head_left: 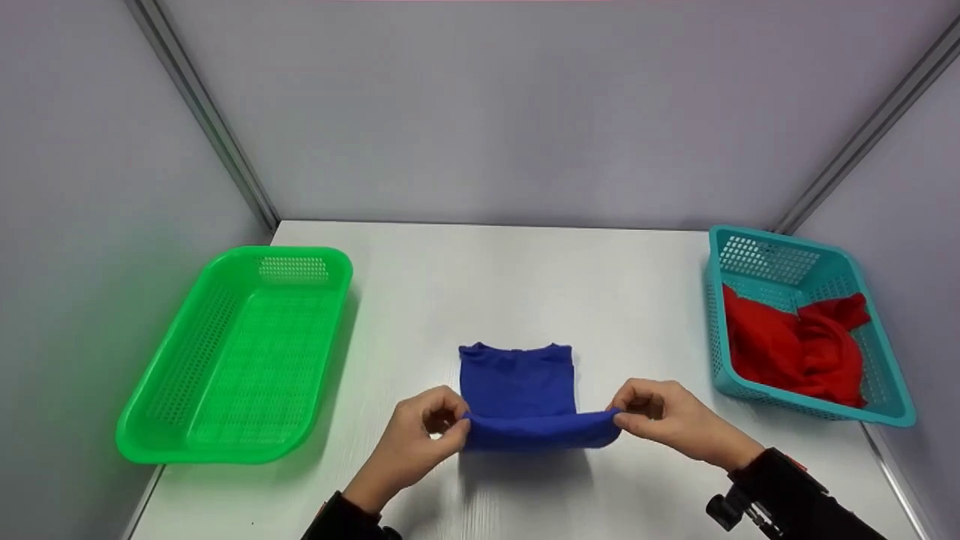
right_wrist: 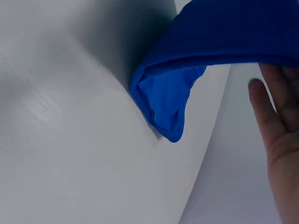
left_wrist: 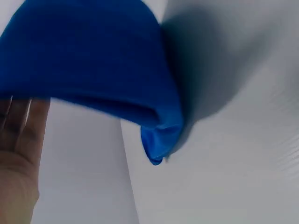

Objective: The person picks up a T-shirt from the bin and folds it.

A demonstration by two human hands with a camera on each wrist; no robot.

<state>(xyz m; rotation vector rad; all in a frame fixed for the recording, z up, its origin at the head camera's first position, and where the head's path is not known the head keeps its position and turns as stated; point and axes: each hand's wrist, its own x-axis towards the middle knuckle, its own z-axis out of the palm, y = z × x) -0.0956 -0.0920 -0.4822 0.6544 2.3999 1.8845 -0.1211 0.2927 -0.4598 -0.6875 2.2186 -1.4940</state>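
Observation:
A blue folded shirt [head_left: 517, 382] lies on the white table in front of me, its far part flat with a shallow dip along the top edge. The near part is lifted and bends over, casting a shadow on the table. At its left corner my left hand [head_left: 420, 431] pinches the fabric between thumb and fingers. My right hand [head_left: 675, 421] pinches the right corner in the same way. Both wrist views show the raised blue cloth [left_wrist: 88, 56] close up, sagging over an open fold, with part of each hand's fingers hidden behind it.
To the left stands a green plastic basket [head_left: 234, 456] with nothing in it. A turquoise basket [head_left: 892, 375] at the right holds crumpled red cloth [head_left: 795, 345]. Grey panels [head_left: 487, 112] enclose the back and both sides of the table [head_left: 450, 292].

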